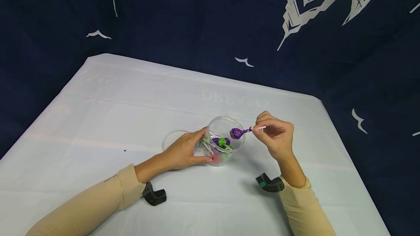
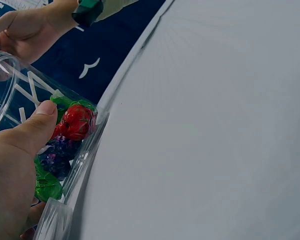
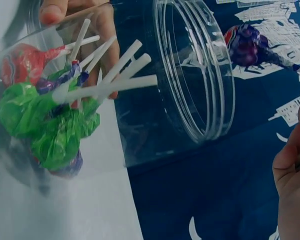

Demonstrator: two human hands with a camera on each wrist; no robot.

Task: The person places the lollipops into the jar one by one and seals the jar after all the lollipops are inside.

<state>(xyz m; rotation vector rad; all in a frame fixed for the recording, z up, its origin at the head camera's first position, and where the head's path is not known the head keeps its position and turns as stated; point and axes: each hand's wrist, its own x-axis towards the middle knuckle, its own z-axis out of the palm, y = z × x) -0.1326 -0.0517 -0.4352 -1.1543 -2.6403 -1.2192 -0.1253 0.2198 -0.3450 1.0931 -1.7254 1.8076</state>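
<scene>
A clear plastic jar (image 3: 145, 142) stands on the table, its round mouth uncovered. Inside lie several wrapped lollipops: green ones (image 3: 57, 142), a red one (image 2: 79, 122) and dark purple ones (image 2: 60, 155), with white sticks. My left hand (image 1: 183, 152) grips the jar from its left side, thumb along the near wall. Just right of the jar's mouth, my right hand (image 1: 277, 136) pinches the white stick of a purple lollipop (image 1: 237, 133). In the right wrist view that lollipop's head hangs outside the rim, apart from the jar.
A clear round lid (image 1: 168, 134) lies on the white-covered table (image 1: 147, 101) behind my left hand. Dark blue cloth (image 1: 183, 21) with white printed shapes hangs beyond the table's far edge. Black wrist devices (image 1: 154, 194) sit at both cuffs.
</scene>
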